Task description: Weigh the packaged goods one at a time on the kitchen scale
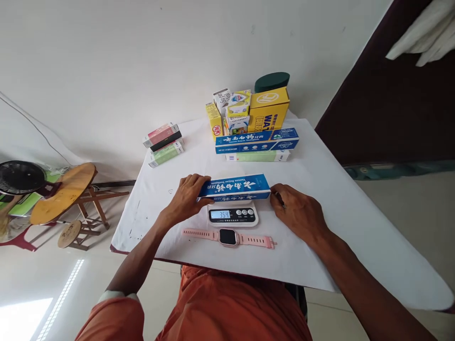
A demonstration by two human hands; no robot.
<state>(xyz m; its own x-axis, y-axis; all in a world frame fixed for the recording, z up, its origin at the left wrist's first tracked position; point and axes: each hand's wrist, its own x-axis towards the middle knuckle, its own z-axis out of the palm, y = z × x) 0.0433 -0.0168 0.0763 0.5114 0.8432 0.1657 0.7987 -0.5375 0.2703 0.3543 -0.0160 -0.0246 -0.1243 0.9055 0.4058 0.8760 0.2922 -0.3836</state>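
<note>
A long blue toothpaste box (236, 186) lies across a small white digital scale (232, 215) whose display reads 354. My left hand (187, 198) curls over the box's left end. My right hand (298, 210) grips its right end, fingers closed. A pink smartwatch (229, 237) lies flat just in front of the scale, nearer to me.
On the white table (337, 199), further back, lie two more toothpaste boxes (256, 140), a yellow carton (268, 110) with a green lid on top, small boxes (232, 112) and a pink-and-green stack (164, 143). Wooden stools (66, 192) stand at the left.
</note>
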